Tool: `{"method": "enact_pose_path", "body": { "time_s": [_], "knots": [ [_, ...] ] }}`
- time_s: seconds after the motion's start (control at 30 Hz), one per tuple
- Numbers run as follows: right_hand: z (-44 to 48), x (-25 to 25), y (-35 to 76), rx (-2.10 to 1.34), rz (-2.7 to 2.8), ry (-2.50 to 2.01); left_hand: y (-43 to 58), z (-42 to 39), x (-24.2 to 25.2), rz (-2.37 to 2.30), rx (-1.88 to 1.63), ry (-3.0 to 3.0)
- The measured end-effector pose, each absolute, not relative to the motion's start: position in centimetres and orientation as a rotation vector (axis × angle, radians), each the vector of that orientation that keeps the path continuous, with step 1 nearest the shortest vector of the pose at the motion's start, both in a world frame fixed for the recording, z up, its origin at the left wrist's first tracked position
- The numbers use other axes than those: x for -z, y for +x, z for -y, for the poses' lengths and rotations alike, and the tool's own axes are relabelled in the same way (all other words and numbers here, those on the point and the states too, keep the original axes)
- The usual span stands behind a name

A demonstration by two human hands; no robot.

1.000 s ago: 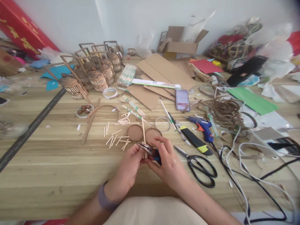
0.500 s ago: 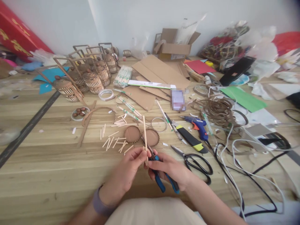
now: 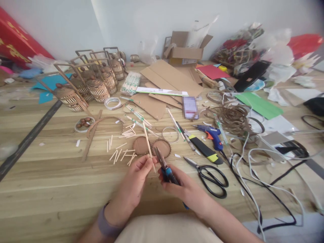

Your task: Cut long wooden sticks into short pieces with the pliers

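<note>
My left hand (image 3: pixel 135 180) pinches a long thin wooden stick (image 3: pixel 148 145) that points up and away to the left. My right hand (image 3: pixel 181 189) is wrapped round the blue handles of a pair of pliers (image 3: pixel 163 167), whose jaws point toward the stick just beside it. Two round cardboard discs (image 3: pixel 152 146) lie on the table just beyond my hands. Several short cut stick pieces (image 3: pixel 121 153) are scattered to their left.
Black scissors (image 3: pixel 210 173), a yellow-black utility knife (image 3: pixel 204 150) and a blue glue gun (image 3: pixel 211 135) lie to the right, with white and black cables (image 3: pixel 253 168). Small woven lantern baskets (image 3: pixel 86 84) stand far left. Cardboard sheets (image 3: pixel 167 77) and an open box (image 3: pixel 186 50) sit behind.
The stick has tilted from near upright to leaning left. My right hand turned the pliers so the jaws now point up toward the stick, handles hidden in my palm.
</note>
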State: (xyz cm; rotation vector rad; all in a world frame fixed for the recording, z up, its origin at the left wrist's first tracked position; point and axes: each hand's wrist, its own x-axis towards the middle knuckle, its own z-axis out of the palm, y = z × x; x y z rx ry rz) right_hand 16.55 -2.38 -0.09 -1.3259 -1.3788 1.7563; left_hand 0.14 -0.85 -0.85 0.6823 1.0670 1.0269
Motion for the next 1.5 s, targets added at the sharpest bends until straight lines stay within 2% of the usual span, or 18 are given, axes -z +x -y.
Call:
{"method": "enact_pose_path", "body": {
  "time_s": [0.13, 0.2, 0.37, 0.53, 0.63, 0.87, 1.03, 1.13, 1.5],
  "knots": [
    [2.5, 0.5, 16.5, -1.02, 1.771, -1.446, 0.5, 0.6, 0.7, -1.145, -1.033, 0.604],
    [2.3, 0.9, 16.2, -0.788, 1.867, -1.409, 0.8, 0.6, 0.6, -1.144, -1.017, 0.577],
    [1.7, 1.5, 15.5, -0.509, 2.01, -1.357, 1.1, 0.8, 0.3, -1.167, -0.962, 0.563],
    [1.4, 1.5, 15.3, -0.426, 2.062, -1.366, 1.3, 1.0, 0.7, -1.209, -0.969, 0.542],
    [1.5, 1.0, 15.5, -0.575, 2.037, -1.349, 1.1, 1.0, 1.3, -1.193, -0.999, 0.591],
    [1.7, -1.8, 19.5, -1.499, 1.85, -1.441, -1.0, 1.0, 1.2, -1.228, -0.919, 0.911],
    [1.9, -2.2, 22.5, -1.912, 1.697, -1.491, -1.3, 1.2, 0.4, -1.264, -0.748, 1.03],
    [1.9, -2.3, 22.6, -2.018, 1.585, -1.541, -1.0, 1.4, 0.2, -1.221, -0.689, 1.046],
    [0.6, -3.2, 19.8, -2.072, 1.616, -1.394, 0.0, 1.6, -0.1, -1.01, -0.643, 1.03]
  ]
}}
